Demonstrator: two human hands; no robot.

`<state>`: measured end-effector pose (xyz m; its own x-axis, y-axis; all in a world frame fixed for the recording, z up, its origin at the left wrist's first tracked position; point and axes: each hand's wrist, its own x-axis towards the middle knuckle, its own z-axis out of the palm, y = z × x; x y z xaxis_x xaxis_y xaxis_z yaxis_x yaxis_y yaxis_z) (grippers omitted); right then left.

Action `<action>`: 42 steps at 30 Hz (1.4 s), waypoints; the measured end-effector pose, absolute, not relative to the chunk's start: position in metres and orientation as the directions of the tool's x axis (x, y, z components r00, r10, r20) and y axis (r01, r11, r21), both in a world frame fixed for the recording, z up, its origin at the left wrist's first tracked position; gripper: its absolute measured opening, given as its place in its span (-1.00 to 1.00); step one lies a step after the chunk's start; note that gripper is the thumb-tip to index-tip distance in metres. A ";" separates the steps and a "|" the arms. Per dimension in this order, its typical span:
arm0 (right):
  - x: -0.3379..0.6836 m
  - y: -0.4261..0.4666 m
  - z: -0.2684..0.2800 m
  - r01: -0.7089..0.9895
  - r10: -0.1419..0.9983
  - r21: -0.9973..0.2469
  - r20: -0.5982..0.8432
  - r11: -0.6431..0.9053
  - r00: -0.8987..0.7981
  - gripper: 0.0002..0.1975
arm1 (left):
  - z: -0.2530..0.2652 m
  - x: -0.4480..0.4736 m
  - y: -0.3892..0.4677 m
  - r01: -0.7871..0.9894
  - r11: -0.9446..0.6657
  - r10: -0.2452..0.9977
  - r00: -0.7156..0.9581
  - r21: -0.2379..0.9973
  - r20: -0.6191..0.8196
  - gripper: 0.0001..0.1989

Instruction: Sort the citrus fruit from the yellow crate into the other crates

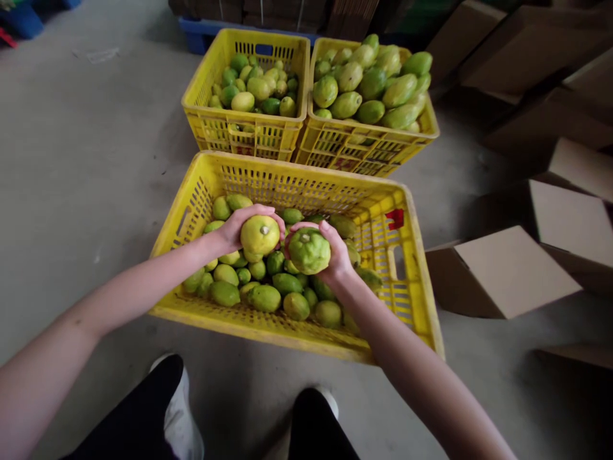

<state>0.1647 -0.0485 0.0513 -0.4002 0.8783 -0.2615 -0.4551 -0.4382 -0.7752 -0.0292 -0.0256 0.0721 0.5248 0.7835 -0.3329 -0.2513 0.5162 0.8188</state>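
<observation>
Above the near yellow crate, my left hand is closed round a yellow lemon, its stem end facing up. My right hand grips a green, bumpy lemon with its stem end also turned up. The two fruits are held side by side, a small gap between them, and the fingers beneath them are partly hidden. Below, several green and yellow-green lemons lie loose across the crate's bottom.
Behind stand two more yellow crates: the left one holds smaller fruit, the right one is heaped with large green fruit. Open cardboard boxes lie to the right. A blue pallet with stacked cardboard is at the back. My shoes stand on the concrete floor.
</observation>
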 end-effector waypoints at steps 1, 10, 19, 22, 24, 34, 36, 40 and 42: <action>0.164 -0.049 0.051 -0.468 0.869 -0.757 -0.265 -0.456 -0.418 -0.55 | 0.073 -0.029 -0.027 -0.230 0.505 0.779 0.535 0.832 -0.326 -0.63; 0.166 -0.047 0.054 -0.471 0.840 -0.729 -0.266 -0.496 -0.472 -0.55 | 0.071 -0.030 -0.026 -0.206 0.457 0.789 0.544 0.865 -0.288 -0.62; 0.168 -0.047 0.047 -0.450 0.822 -0.743 -0.233 -0.495 -0.520 -0.53 | 0.079 -0.032 -0.031 -0.129 0.423 0.749 0.608 0.897 -0.265 -0.65; 0.166 -0.047 0.049 -0.470 0.827 -0.714 -0.278 -0.518 -0.489 -0.52 | 0.077 -0.029 -0.031 -0.154 0.456 0.743 0.608 0.876 -0.280 -0.65; 0.165 -0.047 0.051 -0.511 0.834 -0.674 -0.320 -0.534 -0.449 -0.49 | 0.072 -0.027 -0.029 -0.236 0.505 0.783 0.529 0.830 -0.326 -0.65; 0.173 -0.040 0.038 -0.660 0.855 -0.551 -0.409 -0.510 -0.319 -0.49 | 0.054 -0.025 -0.015 -0.634 0.675 0.635 0.239 0.377 -0.735 -0.52; 0.174 -0.039 0.035 -0.668 0.862 -0.560 -0.427 -0.490 -0.274 -0.54 | 0.059 -0.025 -0.015 -0.618 0.718 0.599 0.317 0.318 -0.735 -0.52; 0.174 -0.036 0.030 -0.663 0.796 -0.506 -0.558 -0.552 -0.236 -0.64 | 0.057 -0.027 -0.014 -0.539 0.795 0.524 0.380 0.278 -0.762 -0.41; 0.175 -0.035 0.030 -0.645 0.749 -0.470 -0.613 -0.603 -0.253 -0.58 | 0.052 -0.029 -0.012 -0.485 0.829 0.489 0.387 0.278 -0.781 -0.30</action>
<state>0.1749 -0.0353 0.0296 -0.2534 0.7485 -0.6128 -0.6452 -0.6027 -0.4695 -0.0286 -0.0125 0.0516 0.3875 0.4891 -0.7815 -0.4850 0.8290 0.2784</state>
